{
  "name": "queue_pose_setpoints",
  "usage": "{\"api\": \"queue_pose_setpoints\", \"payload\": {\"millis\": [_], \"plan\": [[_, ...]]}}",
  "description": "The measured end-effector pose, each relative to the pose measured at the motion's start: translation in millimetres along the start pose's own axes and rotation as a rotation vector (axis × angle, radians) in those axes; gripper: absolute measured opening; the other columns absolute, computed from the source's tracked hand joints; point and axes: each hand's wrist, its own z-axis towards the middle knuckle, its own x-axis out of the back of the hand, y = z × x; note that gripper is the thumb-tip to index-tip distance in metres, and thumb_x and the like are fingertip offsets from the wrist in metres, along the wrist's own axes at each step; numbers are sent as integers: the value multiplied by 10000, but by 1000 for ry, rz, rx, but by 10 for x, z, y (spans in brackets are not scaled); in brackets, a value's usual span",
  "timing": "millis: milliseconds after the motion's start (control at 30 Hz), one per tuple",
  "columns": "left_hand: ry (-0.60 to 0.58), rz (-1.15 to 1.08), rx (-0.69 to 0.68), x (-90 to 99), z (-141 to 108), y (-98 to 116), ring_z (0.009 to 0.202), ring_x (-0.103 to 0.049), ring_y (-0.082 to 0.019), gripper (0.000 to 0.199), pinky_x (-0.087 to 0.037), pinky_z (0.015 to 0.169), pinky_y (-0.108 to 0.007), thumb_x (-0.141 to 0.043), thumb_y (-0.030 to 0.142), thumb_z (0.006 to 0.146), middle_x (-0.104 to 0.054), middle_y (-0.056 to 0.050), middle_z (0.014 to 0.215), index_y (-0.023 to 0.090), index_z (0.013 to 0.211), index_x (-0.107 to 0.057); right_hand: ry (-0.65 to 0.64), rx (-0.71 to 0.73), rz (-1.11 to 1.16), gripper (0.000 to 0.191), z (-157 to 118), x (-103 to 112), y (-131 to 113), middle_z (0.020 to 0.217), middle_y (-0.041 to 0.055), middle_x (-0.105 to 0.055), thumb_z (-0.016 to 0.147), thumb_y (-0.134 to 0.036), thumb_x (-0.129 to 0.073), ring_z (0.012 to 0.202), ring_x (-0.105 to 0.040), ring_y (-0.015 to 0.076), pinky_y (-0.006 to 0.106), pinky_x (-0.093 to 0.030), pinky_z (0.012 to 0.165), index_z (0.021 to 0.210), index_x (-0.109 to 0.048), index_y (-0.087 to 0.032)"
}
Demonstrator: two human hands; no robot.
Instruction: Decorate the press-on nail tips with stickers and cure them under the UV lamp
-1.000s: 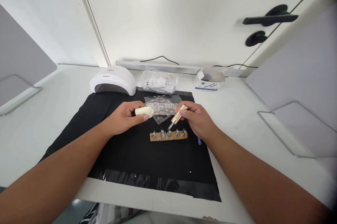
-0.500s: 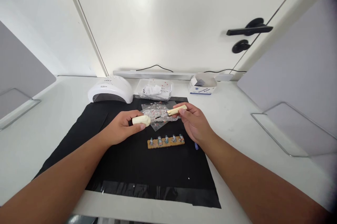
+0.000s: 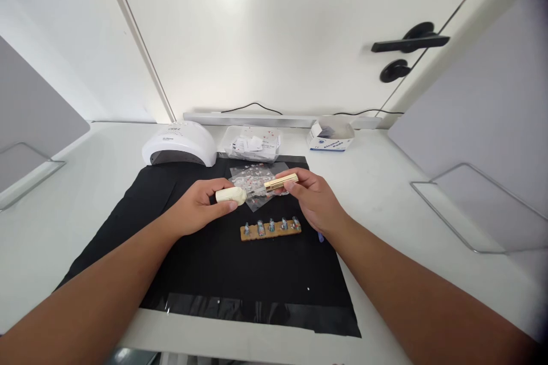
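My left hand [image 3: 205,205] is closed round a cream nail polish bottle [image 3: 230,196], tipped on its side with its neck to the right. My right hand [image 3: 314,196] pinches a gold brush cap [image 3: 281,182], which points left at the bottle's neck. The brush lies at the neck; I cannot tell how much of it is inside. Below the hands, a tan strip [image 3: 270,235] bears several decorated false nails [image 3: 261,228]. Behind the cap lies a clear sheet of small nail decorations [image 3: 252,173], partly hidden by my hands.
A white nail lamp [image 3: 182,142] stands at the back left of the black mat [image 3: 240,273]. Farther back are a clear tray of packets [image 3: 252,145] and an alcohol pads box [image 3: 330,137]. A blue-purple stick [image 3: 321,237] lies by my right wrist. Wire-footed grey panels flank the table.
My right hand has moved left, bringing the brush cap closer to the bottle's neck, and less of the brush shows. My left hand holds the bottle almost still.
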Motion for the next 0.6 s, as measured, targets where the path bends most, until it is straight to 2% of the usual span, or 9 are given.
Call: {"api": "queue_pose_setpoints", "payload": {"millis": [133, 200, 300, 367, 500, 600], "plan": [[-33, -16, -7, -12, -17, 30, 700, -477, -108, 232, -363, 640, -221, -631, 358, 867, -569, 3, 775, 132, 918, -650, -67, 45, -329, 219, -42, -14, -26, 889, 15, -614, 784, -372, -716, 860, -595, 189, 387, -446, 868, 980, -748, -282], [-64, -29, -21, -23, -31, 48, 685, -477, -102, 212, -366, 626, -212, -635, 339, 868, -571, 6, 768, 136, 927, -654, -106, 86, -417, 217, -50, -9, -43, 885, 12, -587, 782, -360, -719, 880, -574, 190, 382, -427, 876, 986, -755, -294], [-90, -44, -40, -41, -46, 70, 688, -491, -100, 199, -381, 629, -204, -640, 324, 869, -587, 4, 777, 140, 942, -657, -121, 103, -375, 188, -43, 10, -49, 846, 8, -565, 799, -376, -696, 842, -556, 184, 356, -424, 815, 951, -759, -284], [-87, -34, -46, -48, -46, 74, 709, -509, -107, 200, -391, 644, -205, -644, 324, 867, -604, -4, 798, 141, 948, -661, -84, 96, -294, 168, -31, 24, -36, 800, 5, -558, 806, -381, -680, 774, -539, 171, 336, -416, 750, 891, -756, -258], [-47, 13, -43, -39, -28, 58, 719, -523, -121, 224, -396, 651, -216, -643, 346, 862, -616, -16, 802, 135, 936, -664, 83, 125, -123, 159, 11, 71, 12, 662, -11, -550, 821, -341, -628, 645, -483, 149, 312, -381, 669, 731, -685, -223], [-24, 52, -34, -20, -15, 44, 714, -523, -128, 251, -395, 647, -223, -637, 372, 859, -614, -18, 794, 134, 932, -664, 184, 142, -100, 205, 53, 135, 31, 599, -11, -509, 808, -334, -598, 608, -451, 152, 313, -357, 638, 644, -625, -215]]}}
